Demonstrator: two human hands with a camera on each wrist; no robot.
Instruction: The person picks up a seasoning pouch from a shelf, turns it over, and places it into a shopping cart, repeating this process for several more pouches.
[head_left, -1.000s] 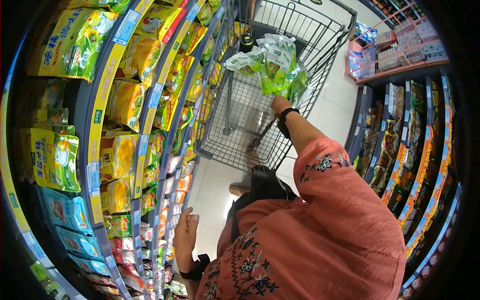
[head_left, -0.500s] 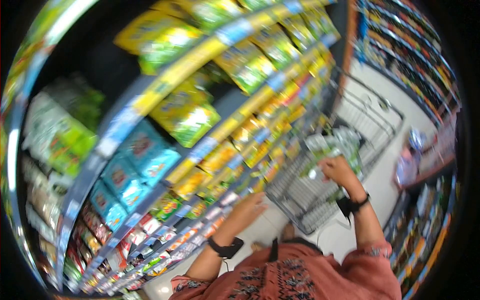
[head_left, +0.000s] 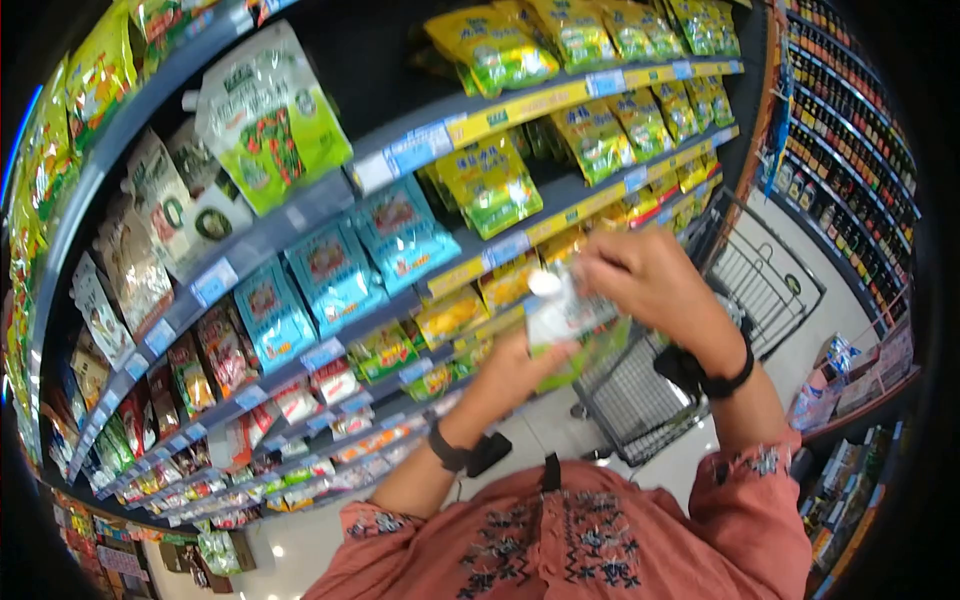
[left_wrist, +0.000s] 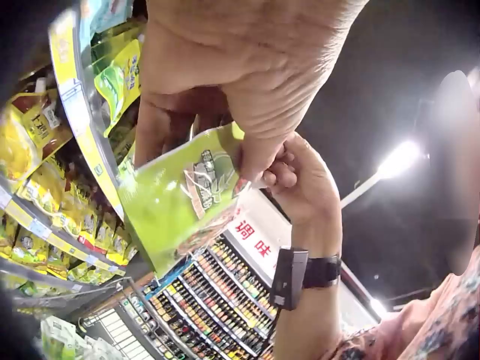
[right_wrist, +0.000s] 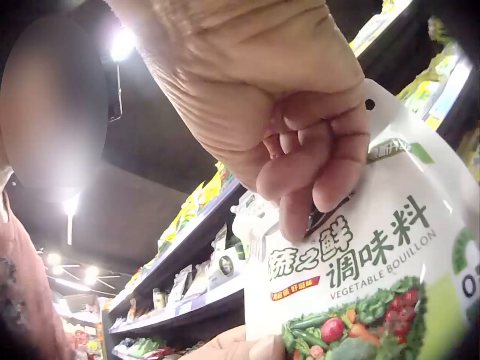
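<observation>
A white and green vegetable bouillon pouch [head_left: 575, 322] with a white cap is held up between both hands in front of the shelves. My left hand [head_left: 510, 378] grips its lower part, thumb across the printed front. At the pouch's upper end, the curled fingers of my right hand [head_left: 650, 280] overlap the front; its thumb is hidden. In the right wrist view, vegetables and lettering show on the pouch [right_wrist: 349, 274]. A similar green and white pouch [head_left: 270, 120] stands upright on the shelf at the upper left.
Shelves of yellow seasoning bags [head_left: 490, 185] and blue packets [head_left: 335, 265] run along the left. A wire shopping cart [head_left: 650, 400] stands beyond the right arm, with green and white pouches [left_wrist: 64, 341] inside. Bottle shelves [head_left: 850, 130] line the far end.
The right hand has come up from the cart with the pouch, and the left hand now grips it too. The view has swung left toward the shelves.
</observation>
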